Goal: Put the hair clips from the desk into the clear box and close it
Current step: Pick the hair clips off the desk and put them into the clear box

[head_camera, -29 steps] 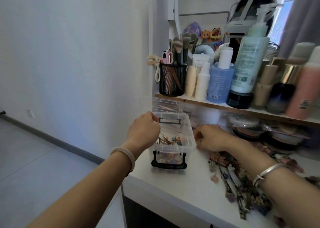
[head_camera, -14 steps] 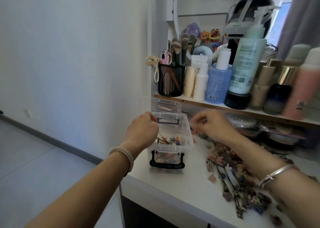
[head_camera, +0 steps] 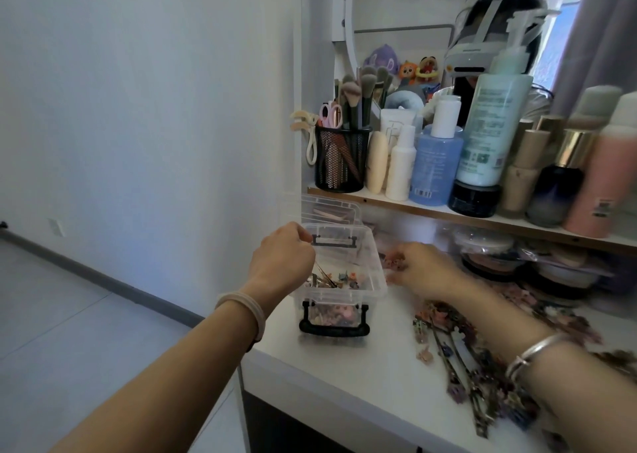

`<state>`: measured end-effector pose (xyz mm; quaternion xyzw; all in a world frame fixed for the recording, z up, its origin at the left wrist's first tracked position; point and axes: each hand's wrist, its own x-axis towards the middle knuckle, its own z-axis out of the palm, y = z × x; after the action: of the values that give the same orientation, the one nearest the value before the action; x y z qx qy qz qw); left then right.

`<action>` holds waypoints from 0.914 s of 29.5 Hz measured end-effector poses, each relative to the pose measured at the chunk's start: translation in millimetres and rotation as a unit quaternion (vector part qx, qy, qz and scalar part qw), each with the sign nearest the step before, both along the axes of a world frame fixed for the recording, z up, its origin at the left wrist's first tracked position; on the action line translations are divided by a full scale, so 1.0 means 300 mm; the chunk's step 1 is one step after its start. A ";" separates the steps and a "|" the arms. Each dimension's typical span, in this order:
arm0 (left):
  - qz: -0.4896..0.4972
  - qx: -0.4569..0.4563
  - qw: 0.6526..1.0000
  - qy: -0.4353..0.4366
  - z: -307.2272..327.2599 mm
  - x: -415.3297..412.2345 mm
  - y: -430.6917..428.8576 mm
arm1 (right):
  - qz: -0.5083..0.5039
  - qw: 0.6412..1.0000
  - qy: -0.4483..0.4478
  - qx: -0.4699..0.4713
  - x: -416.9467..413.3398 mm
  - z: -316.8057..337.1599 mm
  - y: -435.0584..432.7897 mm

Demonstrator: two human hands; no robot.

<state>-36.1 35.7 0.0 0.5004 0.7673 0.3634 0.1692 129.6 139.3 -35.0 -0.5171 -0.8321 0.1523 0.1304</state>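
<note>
Many bottles (head_camera: 435, 166) crowd the shelf (head_camera: 379, 200); left hand (head_camera: 281, 259) grips the clear box (head_camera: 374, 270) rim, right hand (head_camera: 427, 270) pinches a pink clip (head_camera: 393, 259).

Pale wristband (head_camera: 241, 309) left, silver bangle (head_camera: 531, 352) right.

Your clear box (head_camera: 374, 273) is transparent, glossy plastic with black plastic clasps (head_camera: 333, 328). The bench (head_camera: 362, 377) looks smooth, matt white. Your bangle (head_camera: 531, 352) is polished metal, and the brush cup (head_camera: 339, 163) is black wire mesh.
</note>
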 end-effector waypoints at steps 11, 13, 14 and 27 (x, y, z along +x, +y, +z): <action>-0.007 0.005 1.000 0.010 -0.010 -0.008 0.014 | 0.018 1.000 -0.020 -0.014 -0.018 -0.038 0.040; -0.008 0.005 1.000 0.008 -0.008 -0.008 0.013 | 0.024 0.999 -0.030 -0.002 -0.019 -0.035 0.038; -0.008 0.005 1.000 0.007 -0.008 -0.007 0.012 | 0.027 0.999 -0.033 -0.001 -0.020 -0.034 0.037; -0.011 0.001 1.000 -0.001 -0.003 0.008 0.009 | 0.140 0.944 0.253 -0.159 0.016 0.206 -0.069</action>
<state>-33.8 38.3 -1.0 0.5087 0.7613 0.3625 0.1740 134.3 118.6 26.7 -0.3541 -0.8006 0.4251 0.2300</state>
